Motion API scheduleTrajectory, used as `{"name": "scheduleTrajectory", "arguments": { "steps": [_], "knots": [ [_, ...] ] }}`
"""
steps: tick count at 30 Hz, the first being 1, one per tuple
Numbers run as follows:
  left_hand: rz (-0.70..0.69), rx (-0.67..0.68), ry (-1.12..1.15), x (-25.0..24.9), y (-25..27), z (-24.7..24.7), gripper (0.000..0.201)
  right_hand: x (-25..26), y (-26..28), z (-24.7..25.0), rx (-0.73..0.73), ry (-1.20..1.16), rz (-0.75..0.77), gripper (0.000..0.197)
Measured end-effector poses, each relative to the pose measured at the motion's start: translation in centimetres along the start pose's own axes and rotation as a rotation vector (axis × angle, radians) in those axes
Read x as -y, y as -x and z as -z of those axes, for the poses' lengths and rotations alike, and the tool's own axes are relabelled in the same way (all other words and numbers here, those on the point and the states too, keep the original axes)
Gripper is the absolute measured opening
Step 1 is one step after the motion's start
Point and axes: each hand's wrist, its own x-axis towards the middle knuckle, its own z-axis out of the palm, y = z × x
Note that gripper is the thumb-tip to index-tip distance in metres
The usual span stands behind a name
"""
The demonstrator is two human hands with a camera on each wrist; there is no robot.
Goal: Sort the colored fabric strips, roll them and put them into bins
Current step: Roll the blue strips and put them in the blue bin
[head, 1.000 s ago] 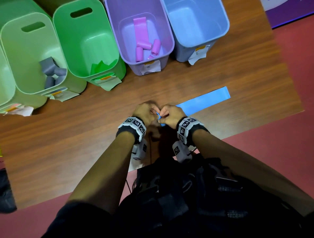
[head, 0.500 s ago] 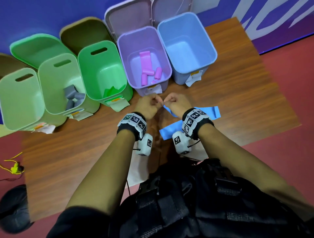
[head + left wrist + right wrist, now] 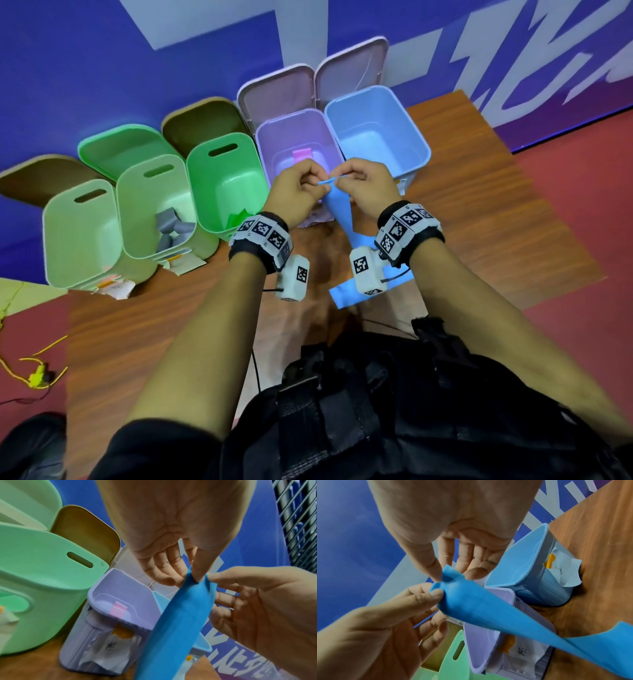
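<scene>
1. The left hand (image 3: 297,192) and right hand (image 3: 363,190) are raised together above the desk (image 3: 479,219), each pinching a top corner of the blue strip (image 3: 337,209) between thumb and fingertip; the other fingers are loosely curled.
2. The blue strip hangs from that pinched end in front of the purple bin (image 3: 265,150) and blue bin (image 3: 419,144). Its long axis runs down and back toward the person, and its lower end trails on the desk by the right wrist.
3. It looks thin, light and limp, sagging and twisting under its own weight, so it should not slip or tear easily.
4. Judging by this, the best hold is the short end, both corners, keeping the edge straight so the roll starts tight.
5. The blue bin looks empty and is likely the target.
</scene>
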Motion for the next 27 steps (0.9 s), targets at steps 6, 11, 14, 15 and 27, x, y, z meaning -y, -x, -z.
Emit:
{"name": "scheduleTrajectory", "arguments": {
  "steps": [6, 11, 14, 15, 27],
  "knots": [
    [-0.080, -0.008, 0.077, -1.0, -0.2, 1.1, 0.021, 1.5, 0.7, 0.7, -0.011, -0.082, 0.054, 0.005],
    [-0.079, -0.010, 0.139, -1.8, 0.1, 1.4, 0.022, 2.3, 1.0, 0.9, -0.024, -0.091, 0.107, 0.009],
    [-0.085, -0.007, 0.169, -2.2, 0.4, 1.6, 0.017, 2.7, 1.2, 0.8, -0.010, -0.105, 0.119, 0.016],
    [-0.089, -0.006, 0.169, -2.2, 0.5, 1.7, 0.015, 2.9, 1.3, 0.8, -0.010, -0.110, 0.120, 0.018],
    [-0.058, -0.030, 0.150, -2.6, 0.8, 1.4, 0.015, 3.3, 2.2, 0.8, 0.009, -0.153, 0.039, 0.014]
  ]
}}
